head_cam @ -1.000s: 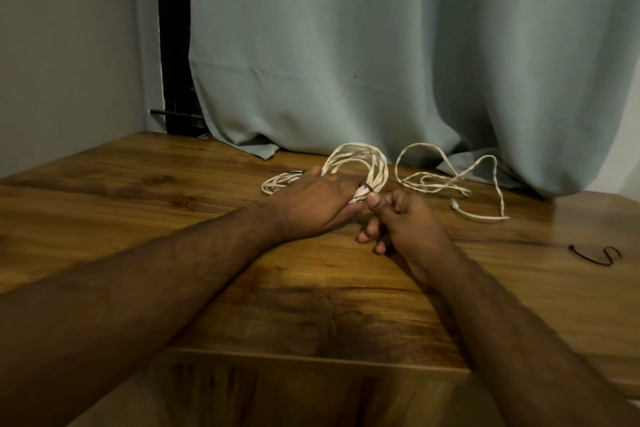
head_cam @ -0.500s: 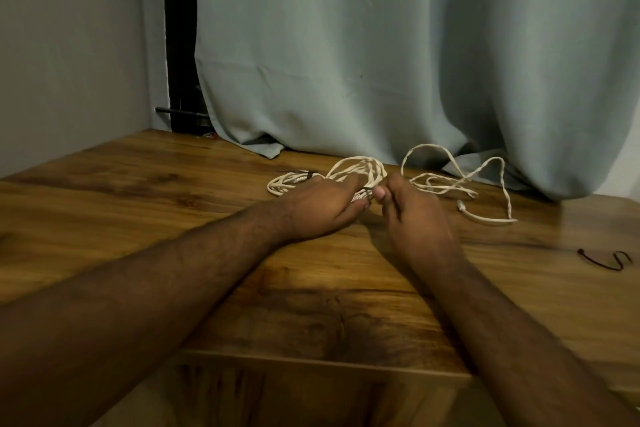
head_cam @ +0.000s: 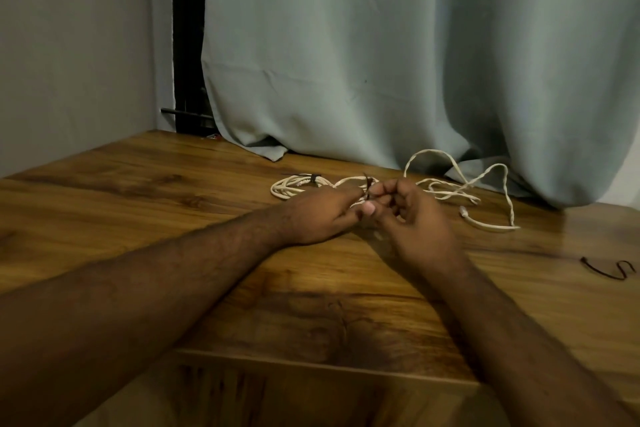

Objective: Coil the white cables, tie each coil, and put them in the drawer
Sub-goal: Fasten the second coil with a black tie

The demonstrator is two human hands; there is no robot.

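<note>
The left hand [head_cam: 322,215] and right hand [head_cam: 412,218] meet knuckle to knuckle on the wooden table [head_cam: 138,211], both closed in a pinch around a dark tie [head_cam: 367,188] wrapped on the coiled cable [head_cam: 349,184]. Just left of that coil lies 1 finished coil [head_cam: 294,185], already bound by a dark band. Right of it, a loose white cable [head_cam: 485,198] sprawls uncoiled near the grey curtain [head_cam: 381,62]. Well right of the coil, a spare dark tie [head_cam: 609,269] lies on the wood.

Two hands [head_cam: 322,215] [head_cam: 415,218], three white cables [head_cam: 294,185] [head_cam: 349,181] [head_cam: 460,184], one spare tie [head_cam: 609,269].
</note>
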